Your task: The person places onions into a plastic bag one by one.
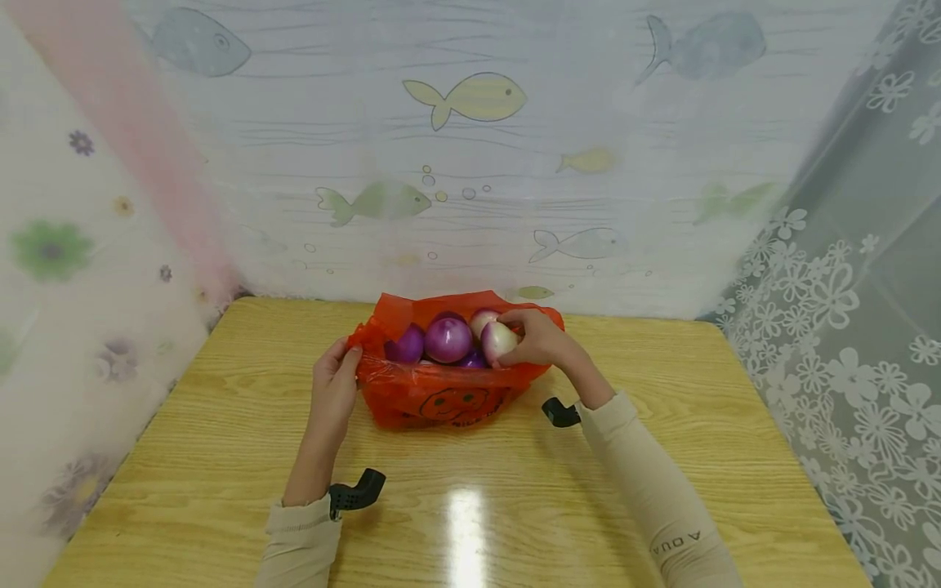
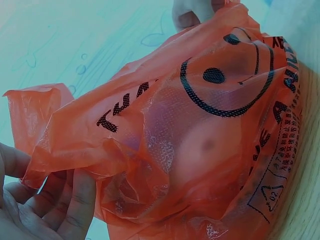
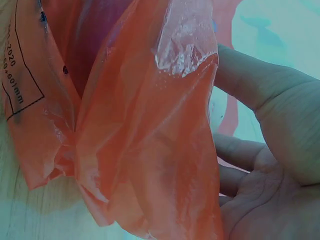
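A red plastic bag [image 1: 434, 400] with a printed smiley face sits on the table, its mouth spread upward. Several purple onions [image 1: 448, 338] lie inside it. My left hand [image 1: 336, 384] pinches the bag's left rim between thumb and fingers; in the left wrist view the film [image 2: 150, 130] stretches away from those fingers. At the bag's right side, my right hand [image 1: 540, 339] grips a pale purple-and-white onion [image 1: 499, 341] at the opening. The right wrist view has the bag's side [image 3: 150, 150] hiding the right fingertips and that onion.
The wooden table [image 1: 470, 490] runs under the bag and both arms. Behind it rises a curtain [image 1: 470, 163] with printed fish. Flowered sheets [image 1: 860, 376] hang along the sides. A black camera mount [image 1: 360, 490] juts from each wrist.
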Demonstrator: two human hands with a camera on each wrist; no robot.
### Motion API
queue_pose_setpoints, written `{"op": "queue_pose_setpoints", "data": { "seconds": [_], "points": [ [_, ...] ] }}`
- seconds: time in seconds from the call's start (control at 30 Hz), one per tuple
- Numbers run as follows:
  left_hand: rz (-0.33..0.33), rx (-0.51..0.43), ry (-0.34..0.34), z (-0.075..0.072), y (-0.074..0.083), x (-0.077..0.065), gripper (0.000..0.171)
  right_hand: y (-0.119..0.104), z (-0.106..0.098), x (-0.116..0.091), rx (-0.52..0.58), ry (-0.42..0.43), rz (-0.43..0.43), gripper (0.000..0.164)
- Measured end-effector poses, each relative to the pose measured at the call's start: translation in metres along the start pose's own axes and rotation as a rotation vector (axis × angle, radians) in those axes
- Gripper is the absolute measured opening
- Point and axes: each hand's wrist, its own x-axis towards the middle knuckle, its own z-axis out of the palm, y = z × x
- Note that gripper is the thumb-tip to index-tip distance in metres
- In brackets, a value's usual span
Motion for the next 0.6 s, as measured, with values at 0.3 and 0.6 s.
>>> {"op": "queue_pose_setpoints", "data": {
  "seconds": [0.3, 0.6],
  "points": [
    [0.0, 0.006, 0.011, 0.0003, -0.0007, 0.001, 0.037, 0.0022, -0.0032, -0.0012, -0.012, -0.05, -0.008, 0.071],
    [-0.006, 0.005, 0.004, 0.0, 0.0002, 0.0008, 0.038, 0.0046, -0.0032, -0.0011, 0.043, -0.085, 0.055, 0.073]
  ]
}}
